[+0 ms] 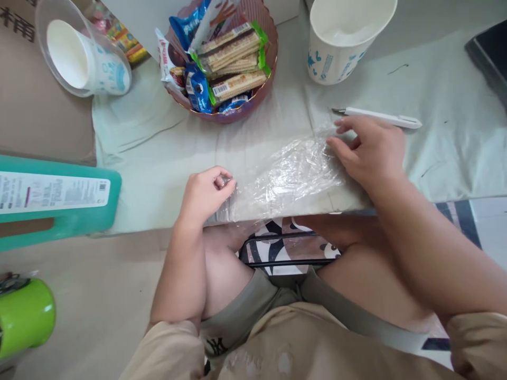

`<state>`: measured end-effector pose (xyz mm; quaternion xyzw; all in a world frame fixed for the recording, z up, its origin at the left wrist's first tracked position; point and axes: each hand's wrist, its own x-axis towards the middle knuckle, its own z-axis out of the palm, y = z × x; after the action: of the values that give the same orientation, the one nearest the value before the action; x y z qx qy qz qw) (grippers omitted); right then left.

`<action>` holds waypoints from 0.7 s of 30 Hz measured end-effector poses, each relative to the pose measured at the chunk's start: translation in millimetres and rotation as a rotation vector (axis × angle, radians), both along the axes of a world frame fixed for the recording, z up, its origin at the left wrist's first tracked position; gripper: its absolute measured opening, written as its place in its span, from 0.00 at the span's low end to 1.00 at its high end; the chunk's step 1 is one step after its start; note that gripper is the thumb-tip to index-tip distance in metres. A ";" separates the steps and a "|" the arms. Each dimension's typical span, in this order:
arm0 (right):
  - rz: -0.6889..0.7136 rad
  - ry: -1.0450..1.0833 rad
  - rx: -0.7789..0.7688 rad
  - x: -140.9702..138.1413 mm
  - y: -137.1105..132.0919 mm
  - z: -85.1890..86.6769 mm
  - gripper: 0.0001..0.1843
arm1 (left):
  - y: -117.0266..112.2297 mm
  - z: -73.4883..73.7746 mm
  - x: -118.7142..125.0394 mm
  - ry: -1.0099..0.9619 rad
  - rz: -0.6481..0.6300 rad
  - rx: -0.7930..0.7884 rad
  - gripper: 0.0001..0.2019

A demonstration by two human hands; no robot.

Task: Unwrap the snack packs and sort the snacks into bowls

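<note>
Quietly, the person's left hand (204, 195) curled, grip pinching clear film (293, 171), right hand (374, 150) arched, grip parted near film's edge

Landmark: bowl (233, 115), pink, translucent, smooth and glossy; glass or plastic, cannot tell. Inside bowl: wrappers (198, 89), thin shiny plastic. Beneath bowl: bench cloth (146, 184), matt, lightly creased. On the wearer's side of bowl: film (295, 171), clear plastic, crinkled, strongly reflective. Right of bowl: paper cup (330, 58), smooth, low sheen; also knife (378, 114), smooth white plastic body, metal blade. Left of bowl: clear cup (79, 18), glossy plastic; box (43, 119), matt cardboard; jug (81, 219), smooth green plastic, label smooth.
</note>
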<state>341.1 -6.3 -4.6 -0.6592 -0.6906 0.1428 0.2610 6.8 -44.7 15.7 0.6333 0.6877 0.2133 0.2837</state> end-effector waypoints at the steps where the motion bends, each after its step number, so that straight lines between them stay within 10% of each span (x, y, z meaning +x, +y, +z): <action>1: -0.002 -0.029 -0.001 -0.7 0.3 0.0 0.19 | -0.3 -0.5 -0.5 0.062 -0.010 0.020 0.04; 8: 0.015 -0.185 0.010 -7.1 -5.0 7.7 0.30 | -5.6 9.7 25.2 0.295 -0.189 0.029 0.26; 15: -0.069 -0.135 0.155 -13.7 -18.0 23.9 0.25 | -4.0 24.2 45.9 0.169 -0.285 -0.154 0.05; 21: 0.422 -0.053 0.316 -35.2 -26.6 14.2 0.22 | -0.8 32.3 36.1 -0.338 -0.343 -0.360 0.10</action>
<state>305.9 -32.8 9.7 -0.4552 -0.8330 0.0672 0.3072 42.9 -45.4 48.1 0.6353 0.5403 0.1395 0.5339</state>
